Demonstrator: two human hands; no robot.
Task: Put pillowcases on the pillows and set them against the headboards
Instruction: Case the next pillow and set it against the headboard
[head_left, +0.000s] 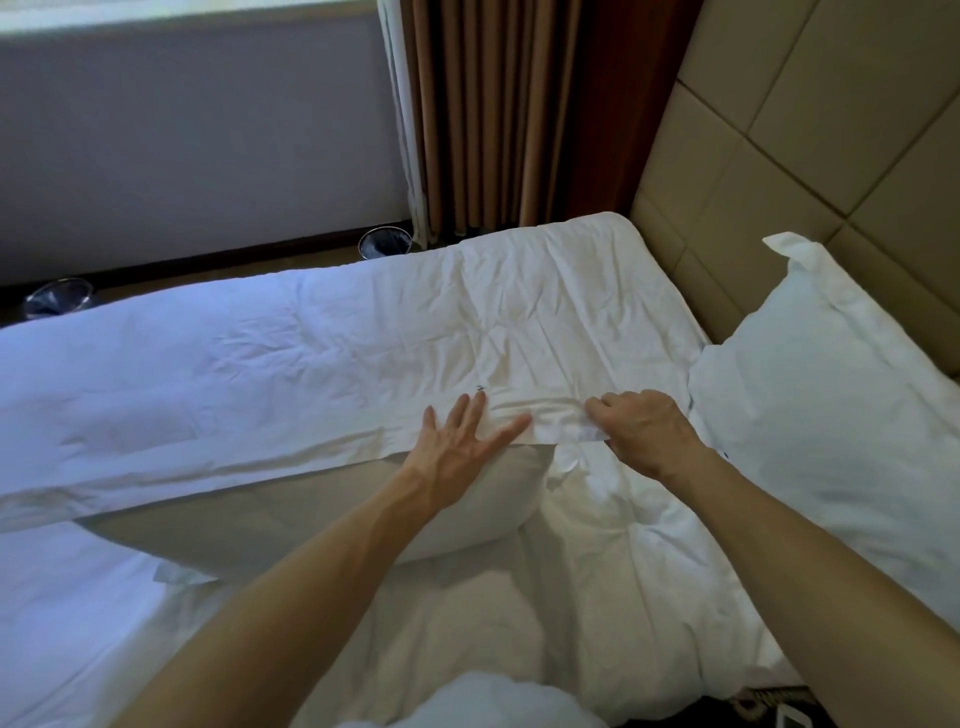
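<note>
A white pillowcase (322, 353) lies spread flat across the bed, its near edge draped over a bare pillow (322, 519) below it. My left hand (462, 441) lies flat with straight fingers on the pillowcase's near edge, above the pillow's corner. My right hand (641, 431) has curled fingers pinching that same hem a little to the right. A second pillow (831, 405), in a white case, leans against the beige padded headboard (769, 171) at the right.
A white duvet (597, 597) covers the bed in front of me. Brown curtains (493, 114) hang behind the bed's far corner. Two round bins, the left bin (57, 297) and the right bin (385, 242), stand on the floor by the far wall.
</note>
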